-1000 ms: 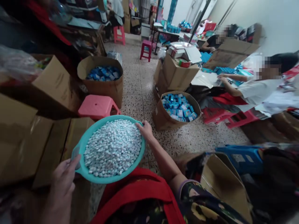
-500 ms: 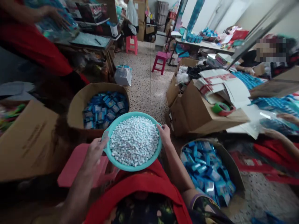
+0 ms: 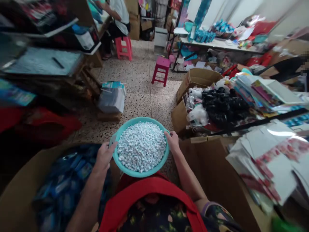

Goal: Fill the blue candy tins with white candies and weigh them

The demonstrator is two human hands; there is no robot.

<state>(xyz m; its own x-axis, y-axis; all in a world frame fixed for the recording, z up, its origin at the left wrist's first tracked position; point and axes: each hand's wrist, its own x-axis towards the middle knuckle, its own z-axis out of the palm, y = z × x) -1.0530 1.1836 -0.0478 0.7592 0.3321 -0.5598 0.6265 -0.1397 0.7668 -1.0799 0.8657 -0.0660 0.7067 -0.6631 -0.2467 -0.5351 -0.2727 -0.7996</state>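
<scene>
A: Obs., left to right. Left hand is clamped on the near-left rim of the teal basin; white pellets are heaped to the brim between both grips.

B: Right side?

A: Right hand is closed on the opposite rim, thumb over the edge. The basin is carried clear of the floor, above the red apron.

B: Judgement: keep the rim level and both grips equal, since a tilt would spill pellets. Cardboard box lies beyond the right grip.

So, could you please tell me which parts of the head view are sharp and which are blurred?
Head view: the basin of white pellets and both hands, left and right, are fairly sharp; the edges smear, notably the blue packets lower left and papers at right.
</scene>
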